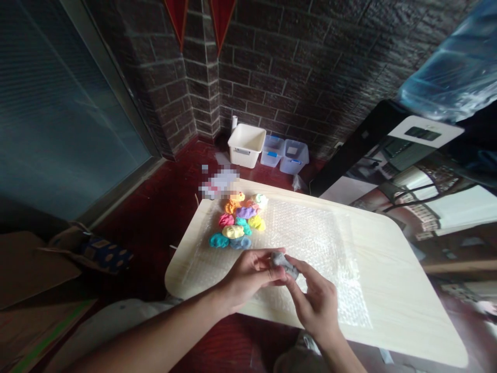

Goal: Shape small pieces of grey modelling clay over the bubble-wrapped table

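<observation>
Head view: a grey lump of clay [284, 263] is held just below the middle of the frame, raised in front of the bubble wrap [310, 228] and pinched between the fingers of both hands. Its long axis is slanted from upper left to lower right, so that one end is pointed toward each hand. The upper left end is grasped by the left hand [245, 277], with the thumb laid across the near side; the lower right end is gripped by the right hand [319, 300], between thumb and forefinger. Neither hand can be called nearer, since the lump is touched by both. Whether it is being pressed or only steadied cannot be told.

Up and to the left of the hands, a cluster of coloured lumps is spread on the wrap. The blue-grey lump [240, 242] and the teal lump [219, 240] are set along its near edge, the blue-grey one being closer to the left hand. Bare table [407, 295] is seen toward the lower right of the frame.
</observation>
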Motion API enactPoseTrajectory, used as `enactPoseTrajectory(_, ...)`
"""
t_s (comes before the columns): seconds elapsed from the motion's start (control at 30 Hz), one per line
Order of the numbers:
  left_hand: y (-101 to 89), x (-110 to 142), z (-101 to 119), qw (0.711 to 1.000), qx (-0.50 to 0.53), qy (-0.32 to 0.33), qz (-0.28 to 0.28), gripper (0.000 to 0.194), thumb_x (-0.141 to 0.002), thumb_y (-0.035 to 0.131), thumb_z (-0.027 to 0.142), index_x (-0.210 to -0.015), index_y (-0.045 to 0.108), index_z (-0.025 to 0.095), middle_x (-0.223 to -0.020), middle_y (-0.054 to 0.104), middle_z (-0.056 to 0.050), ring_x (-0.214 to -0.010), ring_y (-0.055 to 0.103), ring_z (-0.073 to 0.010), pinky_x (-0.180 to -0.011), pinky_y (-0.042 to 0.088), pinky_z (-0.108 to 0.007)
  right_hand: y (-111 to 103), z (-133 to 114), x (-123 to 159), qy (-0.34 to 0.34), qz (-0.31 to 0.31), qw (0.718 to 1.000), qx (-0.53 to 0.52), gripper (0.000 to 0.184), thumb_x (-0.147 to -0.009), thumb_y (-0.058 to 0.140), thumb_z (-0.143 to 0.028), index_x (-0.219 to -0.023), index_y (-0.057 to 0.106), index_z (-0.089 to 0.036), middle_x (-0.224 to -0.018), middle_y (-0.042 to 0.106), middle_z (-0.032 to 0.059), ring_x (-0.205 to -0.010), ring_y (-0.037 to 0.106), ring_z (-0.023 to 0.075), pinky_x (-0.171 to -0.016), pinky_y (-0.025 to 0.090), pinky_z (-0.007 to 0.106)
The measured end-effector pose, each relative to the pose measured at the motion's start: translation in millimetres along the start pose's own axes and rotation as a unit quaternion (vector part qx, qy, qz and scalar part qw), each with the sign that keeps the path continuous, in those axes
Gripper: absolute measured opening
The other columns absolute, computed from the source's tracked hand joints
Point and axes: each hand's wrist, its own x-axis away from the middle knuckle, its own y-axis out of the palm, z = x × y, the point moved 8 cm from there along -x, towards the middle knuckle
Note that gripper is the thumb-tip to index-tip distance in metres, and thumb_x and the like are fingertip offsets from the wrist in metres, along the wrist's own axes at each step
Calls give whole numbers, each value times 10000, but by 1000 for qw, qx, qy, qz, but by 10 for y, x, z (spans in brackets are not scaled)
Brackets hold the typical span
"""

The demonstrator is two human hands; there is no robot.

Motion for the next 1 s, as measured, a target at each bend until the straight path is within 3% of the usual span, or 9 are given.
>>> enactPoseTrajectory(0.2,-46,-20,145,993,-75,86,7,371,-732,935,291,-1010,802,84,-941,774,-113,-857,699,-189,-812,568,-303,94,-151,-12,-18,-68,997,-13,511,-1023,613,-255,-1527,538,-294,-1328,648,130,-1228,643,291,-1019,564,462)
enactPoseTrajectory(0.3,-93,-42,141,991,-111,74,25,370,-694,952,339,-891,781,76,-826,754,-96,-741,676,-175,-708,548,-285,97,-155,11,-23,-69,997,-19,543,-1005,637,-256,-1536,527,-289,-1228,647,127,-1136,656,282,-953,587,460)
enactPoseTrajectory(0.43,-159,-63,75,974,-222,42,25,412,-676,946,418,-724,687,101,-645,651,-35,-567,563,-125,-536,418,-239,117,-93,45,-3,-88,995,-51,751,-956,717,-295,-1622,373,-250,-1113,709,107,-953,717,260,-853,631,441)
enactPoseTrajectory(0.53,-162,-48,57,958,-284,39,14,456,-648,954,434,-671,616,130,-610,558,13,-560,487,-102,-512,335,-229,176,-77,65,-3,-123,992,-41,713,-918,775,-336,-1558,475,-241,-1140,755,110,-944,750,267,-819,652,405)
enactPoseTrajectory(0.63,-65,-10,52,966,-254,41,-19,422,-704,925,431,-840,674,120,-754,615,-15,-694,549,-128,-609,392,-234,165,-19,73,1,-104,994,-26,587,-908,792,-349,-1443,587,-223,-1212,761,129,-972,762,281,-802,660,381)
enactPoseTrajectory(0.77,60,30,-35,992,-109,-20,-52,396,-815,849,412,-1034,678,130,-979,674,-80,-925,645,-197,-824,496,-307,87,93,78,14,-43,998,-38,579,-930,767,-353,-1452,552,-227,-1177,761,121,-889,754,259,-731,655,367)
enactPoseTrajectory(0.87,81,28,-48,996,-59,-39,-54,443,-725,924,374,-976,654,127,-1000,692,-109,-957,672,-239,-836,504,-338,76,70,61,-2,-36,999,-17,598,-930,765,-366,-1473,542,-250,-1140,725,110,-879,715,255,-713,633,381)
enactPoseTrajectory(1.0,-22,-22,49,991,-132,9,-19,494,-613,990,339,-883,636,122,-906,693,-88,-854,650,-204,-750,463,-290,89,-16,35,-19,-42,999,-4,712,-910,768,-437,-1540,495,-250,-1094,628,103,-929,652,278,-748,607,433)
